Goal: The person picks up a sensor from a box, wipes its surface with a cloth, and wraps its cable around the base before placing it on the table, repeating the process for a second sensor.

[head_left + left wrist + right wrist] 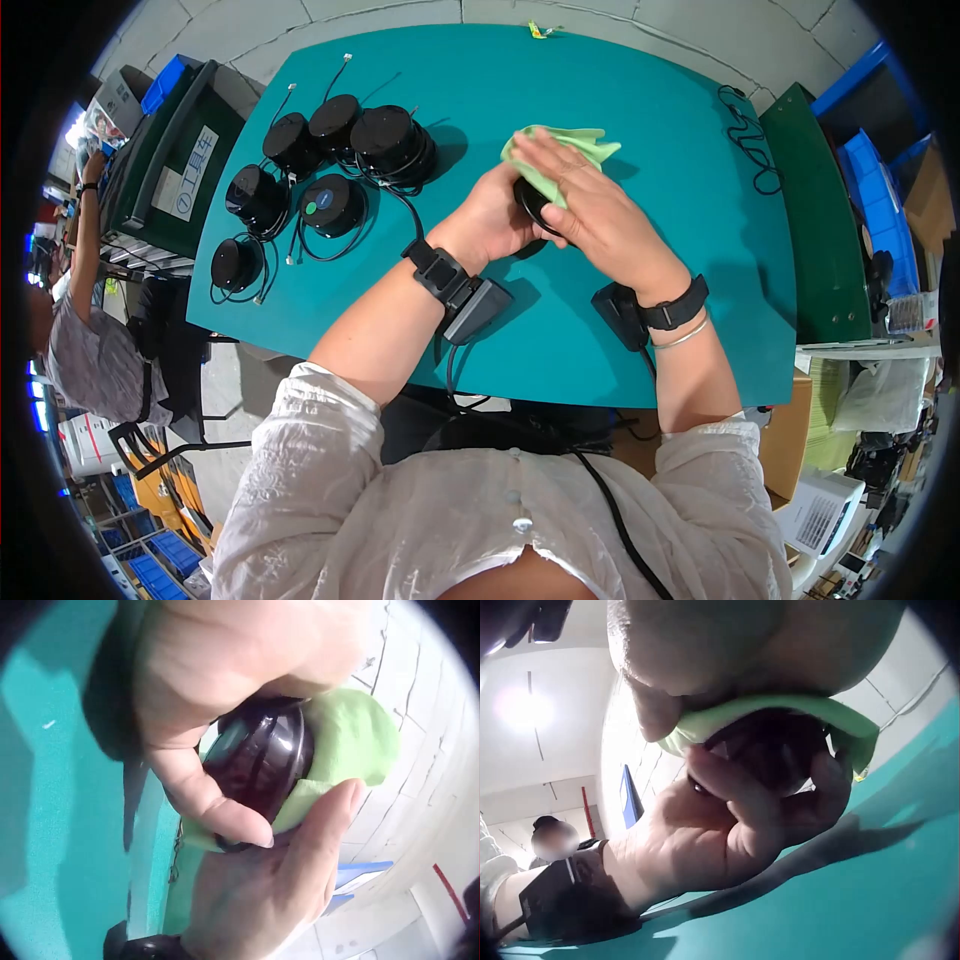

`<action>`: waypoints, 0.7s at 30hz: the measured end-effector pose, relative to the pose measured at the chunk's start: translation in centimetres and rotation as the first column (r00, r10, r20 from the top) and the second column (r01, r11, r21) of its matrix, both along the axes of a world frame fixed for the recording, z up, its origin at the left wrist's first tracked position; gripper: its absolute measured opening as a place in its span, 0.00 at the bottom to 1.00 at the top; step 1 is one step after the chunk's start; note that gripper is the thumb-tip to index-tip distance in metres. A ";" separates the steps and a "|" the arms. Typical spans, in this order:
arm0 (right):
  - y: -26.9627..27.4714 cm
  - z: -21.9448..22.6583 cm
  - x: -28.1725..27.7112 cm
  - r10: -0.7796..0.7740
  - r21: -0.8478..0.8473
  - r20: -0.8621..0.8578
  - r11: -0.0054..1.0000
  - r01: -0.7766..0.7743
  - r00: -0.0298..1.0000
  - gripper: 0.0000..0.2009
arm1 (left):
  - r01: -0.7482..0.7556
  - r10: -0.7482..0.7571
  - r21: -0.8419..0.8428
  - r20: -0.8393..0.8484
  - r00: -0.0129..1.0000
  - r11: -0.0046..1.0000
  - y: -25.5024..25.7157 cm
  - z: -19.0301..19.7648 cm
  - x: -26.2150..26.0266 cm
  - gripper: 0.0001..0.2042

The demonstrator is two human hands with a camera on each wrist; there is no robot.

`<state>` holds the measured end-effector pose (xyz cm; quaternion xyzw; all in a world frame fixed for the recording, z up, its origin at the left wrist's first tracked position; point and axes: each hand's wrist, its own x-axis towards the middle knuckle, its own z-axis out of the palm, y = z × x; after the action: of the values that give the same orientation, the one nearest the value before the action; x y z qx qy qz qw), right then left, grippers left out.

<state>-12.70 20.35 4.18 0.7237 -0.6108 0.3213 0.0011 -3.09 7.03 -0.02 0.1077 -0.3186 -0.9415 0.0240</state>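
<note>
My left hand (488,217) grips a glossy black round device (262,761) by its side, above the table's middle. Its curled thumb and fingers hold the rim, as the right wrist view shows. My right hand (610,215) lies flat over a light green cloth (592,150), its fingers extended, and presses the cloth against the device's wide face. In the left wrist view the right thumb (335,817) lies along the cloth's edge. Much of the device is hidden between both hands and the cloth.
Several black cylindrical devices (335,205) with coiled cables stand at the left of the green table (640,350). A thin black cable (745,135) lies at the far right, a small yellow item (541,32) at the back edge. A green bin (180,160) borders the table's left; another person (95,340) sits beyond.
</note>
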 end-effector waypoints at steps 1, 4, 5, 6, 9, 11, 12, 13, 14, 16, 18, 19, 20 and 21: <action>0.0 -0.2 -0.2 -0.061 -0.004 0.041 0.998 0.061 0.997 0.23 | -0.003 0.003 0.004 -0.001 1.000 1.000 -0.1 -0.2 -0.1 0.23; 0.2 -0.9 -0.5 -0.147 0.007 0.162 0.989 0.148 0.976 0.24 | -0.022 0.021 -0.005 -0.077 0.997 1.000 -1.0 -0.6 -0.2 0.24; 0.4 -1.0 -0.6 -0.173 0.023 0.240 0.985 0.172 0.955 0.23 | -0.022 0.021 -0.005 -0.077 0.997 1.000 -1.4 -0.7 -0.1 0.24; 0.5 -0.9 -0.6 -0.172 0.023 0.239 0.985 0.172 0.956 0.23 | -0.071 0.074 0.038 -0.079 0.994 0.997 -1.6 -0.4 0.1 0.24; 0.5 -0.3 -0.3 -0.110 0.118 0.119 0.988 0.096 0.987 0.23 | -0.259 0.248 0.119 0.099 0.964 0.959 -0.9 1.2 -0.1 0.25; 0.0 0.0 0.4 0.054 0.045 0.019 0.997 -0.055 0.998 0.23 | -0.237 0.232 0.129 0.054 0.971 0.963 -0.9 -0.2 -0.3 0.24; -0.1 0.1 0.6 0.066 0.060 -0.029 0.996 -0.064 0.997 0.23 | -0.189 0.191 -0.039 0.035 0.981 0.981 -0.2 0.0 -0.1 0.26; -0.1 0.0 0.6 0.066 0.063 -0.030 0.996 -0.064 0.997 0.23 | -0.189 0.190 -0.036 0.035 0.981 0.981 0.3 0.3 0.0 0.26; -0.1 0.0 0.5 0.045 0.045 0.010 0.998 -0.045 0.999 0.23 | -0.191 0.194 -0.051 0.068 0.979 0.980 0.8 0.8 -0.1 0.23; -0.2 -0.1 0.1 0.023 0.027 0.050 0.999 -0.024 0.998 0.23 | 0.030 -0.037 -0.084 -0.091 0.995 0.996 -0.5 -0.2 0.2 0.24; -0.1 -0.6 -0.7 -0.102 -0.017 0.128 0.994 0.105 0.986 0.22 | -0.007 0.003 -0.058 -0.070 0.998 0.998 -0.9 -0.3 0.0 0.24; 0.1 -0.7 -0.8 -0.102 -0.018 0.129 0.994 0.105 0.986 0.22 | -0.046 0.044 -0.031 -0.049 0.998 0.998 -1.0 -0.1 0.0 0.24; 0.3 -0.7 -1.0 -0.098 0.002 0.149 0.995 0.099 0.984 0.22 | 0.033 -0.020 0.077 -0.165 0.986 0.997 -2.1 -1.2 0.1 0.24; 0.3 -0.7 -1.0 -0.092 0.021 0.169 0.996 0.090 0.981 0.22 | 0.031 -0.018 0.075 -0.167 0.986 0.997 -1.9 -0.6 0.1 0.24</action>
<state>-13.71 20.69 3.49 0.6651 -0.6433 0.3771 -0.0411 -2.96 5.14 -0.57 0.0259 -0.2802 -0.9590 0.0345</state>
